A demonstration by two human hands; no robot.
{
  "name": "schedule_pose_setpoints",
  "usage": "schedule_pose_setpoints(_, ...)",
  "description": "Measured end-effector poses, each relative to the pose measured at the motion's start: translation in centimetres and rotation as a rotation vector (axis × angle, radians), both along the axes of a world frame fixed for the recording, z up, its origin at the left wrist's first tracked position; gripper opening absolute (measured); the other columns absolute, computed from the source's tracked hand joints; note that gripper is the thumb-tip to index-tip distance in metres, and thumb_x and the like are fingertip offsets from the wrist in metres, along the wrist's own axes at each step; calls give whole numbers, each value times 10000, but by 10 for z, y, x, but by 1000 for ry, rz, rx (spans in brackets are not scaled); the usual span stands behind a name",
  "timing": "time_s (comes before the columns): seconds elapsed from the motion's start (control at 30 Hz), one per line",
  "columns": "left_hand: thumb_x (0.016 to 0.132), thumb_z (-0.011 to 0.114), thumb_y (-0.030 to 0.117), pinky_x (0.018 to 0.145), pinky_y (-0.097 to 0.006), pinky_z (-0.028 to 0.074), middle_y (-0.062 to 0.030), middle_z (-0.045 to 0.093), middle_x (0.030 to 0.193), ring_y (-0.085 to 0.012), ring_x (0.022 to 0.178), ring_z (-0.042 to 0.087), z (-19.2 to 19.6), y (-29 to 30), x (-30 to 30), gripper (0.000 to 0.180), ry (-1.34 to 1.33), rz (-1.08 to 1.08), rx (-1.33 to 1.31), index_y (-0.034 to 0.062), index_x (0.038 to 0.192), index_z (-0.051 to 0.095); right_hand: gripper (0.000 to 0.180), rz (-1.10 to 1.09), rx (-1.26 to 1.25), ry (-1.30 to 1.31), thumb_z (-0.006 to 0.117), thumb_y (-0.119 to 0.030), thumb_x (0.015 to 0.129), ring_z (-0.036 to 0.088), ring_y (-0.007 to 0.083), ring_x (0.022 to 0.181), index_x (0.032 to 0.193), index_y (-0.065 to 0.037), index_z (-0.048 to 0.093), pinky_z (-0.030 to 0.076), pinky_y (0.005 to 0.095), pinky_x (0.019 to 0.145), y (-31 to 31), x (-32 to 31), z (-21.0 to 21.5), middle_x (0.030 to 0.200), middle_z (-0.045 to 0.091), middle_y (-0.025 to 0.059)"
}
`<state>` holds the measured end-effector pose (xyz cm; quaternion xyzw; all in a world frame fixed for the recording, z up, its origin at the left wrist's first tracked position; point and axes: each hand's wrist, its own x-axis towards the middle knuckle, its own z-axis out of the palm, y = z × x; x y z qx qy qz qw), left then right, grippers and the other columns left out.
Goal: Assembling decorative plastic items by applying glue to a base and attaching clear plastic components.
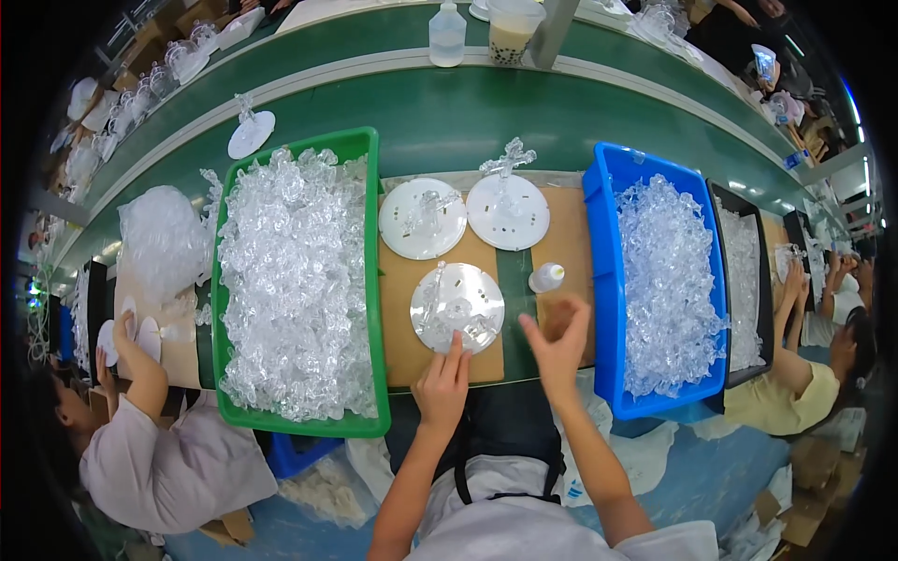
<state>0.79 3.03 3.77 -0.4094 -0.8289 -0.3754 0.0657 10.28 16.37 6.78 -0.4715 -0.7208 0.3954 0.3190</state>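
Observation:
On the cardboard in front of me lies a white round disc (482, 288) with clear plastic parts standing on it. My left hand (441, 388) reaches its near edge, fingers drawn together over the rim; whatever they pinch is too small to make out. To the right, my right hand (561, 344) is open, thumb and forefinger curved apart with nothing visible between them. Just beyond it is a small white bottle (546, 277), apart from the fingers. Two more white discs, the left one (412, 220) and the right one (508, 224), carry clear branched parts farther back.
A green bin (376, 280) of clear plastic pieces flanks the left; a blue bin (610, 290) with similar pieces stands right. Behind are a clear bottle (447, 37) and a cup (514, 33) near a metal post. Co-workers sit on both sides, the left one in a pale shirt (178, 458).

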Motion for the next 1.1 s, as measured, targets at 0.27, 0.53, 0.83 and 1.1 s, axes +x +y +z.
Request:
schedule_pose_setpoints(0.27,789,692,91,477,-348,412,-80,539,637,-246,512,520,-5,4,3,370,22,33,17,85,1153,628,459,-11,20,-14,803,-162,680,613,150,753,1046,-14,569,491,279,666,29,0,9,827,632,70)
schedule_pose_setpoints(0.53,805,667,64,492,-329,424,-85,585,669,-237,527,545,0,6,2,338,18,23,38,67,1141,631,367,364,222,-349,757,-274,684,607,272,779,973,-102,609,483,366,629,-26,48,33,843,623,82)
schedule_pose_setpoints(0.83,791,680,49,488,-326,418,-93,563,648,-226,514,526,1,6,4,354,15,34,14,71,1141,633,343,441,283,-419,735,-224,657,574,224,759,969,-139,619,472,352,580,-28,34,33,794,554,25)
schedule_pose_setpoints(1.1,788,686,53,482,-326,412,-94,544,637,-225,502,507,0,5,4,350,2,45,17,77,1133,639,323,366,254,-419,752,-211,644,570,245,753,935,-121,643,464,360,598,-27,36,23,767,562,55)
